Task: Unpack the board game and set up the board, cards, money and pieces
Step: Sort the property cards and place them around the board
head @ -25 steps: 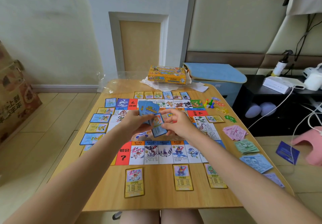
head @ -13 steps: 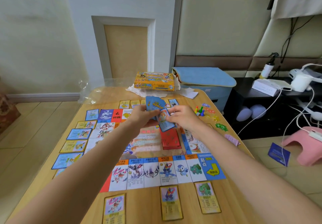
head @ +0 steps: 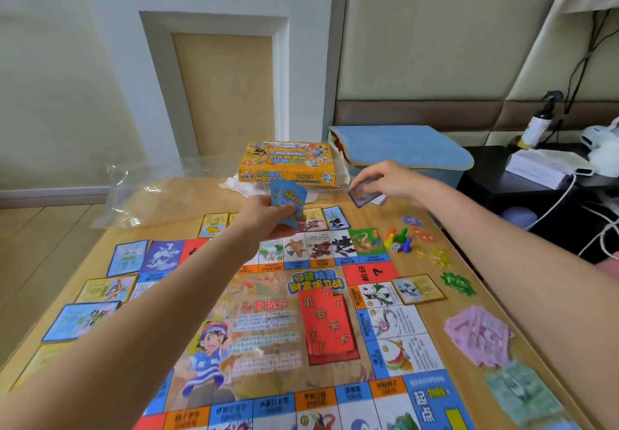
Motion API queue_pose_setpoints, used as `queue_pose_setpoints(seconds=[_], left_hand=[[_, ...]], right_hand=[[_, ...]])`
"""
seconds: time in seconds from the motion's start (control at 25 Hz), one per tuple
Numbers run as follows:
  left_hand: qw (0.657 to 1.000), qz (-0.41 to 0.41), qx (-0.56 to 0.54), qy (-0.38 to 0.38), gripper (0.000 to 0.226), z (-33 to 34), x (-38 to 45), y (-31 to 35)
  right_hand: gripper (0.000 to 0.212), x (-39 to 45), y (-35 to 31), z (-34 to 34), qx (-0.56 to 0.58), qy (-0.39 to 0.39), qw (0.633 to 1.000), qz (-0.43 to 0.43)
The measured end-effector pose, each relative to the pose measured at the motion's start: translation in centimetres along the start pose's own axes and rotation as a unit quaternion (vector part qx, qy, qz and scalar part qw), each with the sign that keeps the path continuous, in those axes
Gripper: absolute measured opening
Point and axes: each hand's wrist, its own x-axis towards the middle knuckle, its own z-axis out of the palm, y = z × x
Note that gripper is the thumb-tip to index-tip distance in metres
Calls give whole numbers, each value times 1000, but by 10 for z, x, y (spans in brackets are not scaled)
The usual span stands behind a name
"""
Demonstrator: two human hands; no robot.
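The colourful game board (head: pixel 268 322) lies flat on the wooden table (head: pixel 187 195). My left hand (head: pixel 264 218) holds a fan of blue-backed cards (head: pixel 288 198) above the board's far edge. My right hand (head: pixel 390 180) grips a single card (head: pixel 363 193) over the table's far right corner, near the yellow game box (head: pixel 288 165). A red card stack (head: pixel 326 322) sits on the board's middle. Coloured pawns and a die (head: pixel 397 240) stand right of the board. Pink money (head: pixel 477 334) and green money (head: pixel 522 392) lie along the right edge. Property cards (head: pixel 80 319) line the left side.
Clear plastic wrap (head: pixel 134 188) lies at the table's far left. A blue-topped storage box (head: pixel 402 148) stands behind the table. A black side table (head: pixel 495 168) at the right carries a white box, a bottle and cables. Green and yellow translucent pieces (head: pixel 459 284) lie near the right edge.
My right hand has pulled one card away from the fan and carried it to the far right. My left hand stays over the board with the fan. The camera has moved closer.
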Motion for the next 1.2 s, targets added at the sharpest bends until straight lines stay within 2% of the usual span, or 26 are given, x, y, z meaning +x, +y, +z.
queue_pose_setpoints(seconds=[0.12,0.2,0.28,0.36,0.44,0.6,0.68,0.72,0.76,0.8,0.88,0.96,1.04,1.2], left_hand=[[1000,3,10,-12,16,2,10,-3],[999,2,24,-24,20,3,12,-8],[999,-8,22,-49,20,2,13,-14],[996,-25,5,-87,14,0,11,-18],[994,-39,-16,-105,8,-1,9,-20],[995,-46,-12,-89,13,-3,8,-25],[995,-47,-28,-79,15,-4,6,-27],[995,-46,-36,-76,13,-4,5,-27],[995,-43,-41,-75,11,-5,2,-26],[995,-39,-44,-77,10,-4,-3,-25],[995,-32,-49,-86,10,-2,-12,-24],[993,-24,-52,-107,7,-1,-24,-21],[990,-18,-67,-124,5,0,-39,-17],[986,-50,-139,-78,16,-6,-66,-14]], right_hand=[[37,16,-2,-6,-142,-108,984,-17],[27,22,-5,-3,-184,-131,974,-32],[33,29,-4,1,-207,-122,969,-48],[43,34,-2,6,-216,-125,968,-35],[43,38,3,14,-214,-122,969,-17],[42,36,16,31,-241,-64,968,-11],[39,30,17,32,-237,-6,971,-21],[31,25,14,31,-204,43,977,-35],[20,17,7,31,-131,83,987,-44],[11,4,-3,32,-28,90,994,-49],[21,-27,-25,42,127,20,991,-38],[23,-55,-36,54,142,-10,989,-39],[19,-72,-42,62,189,12,981,-32],[8,-95,-50,58,263,-2,965,-6]])
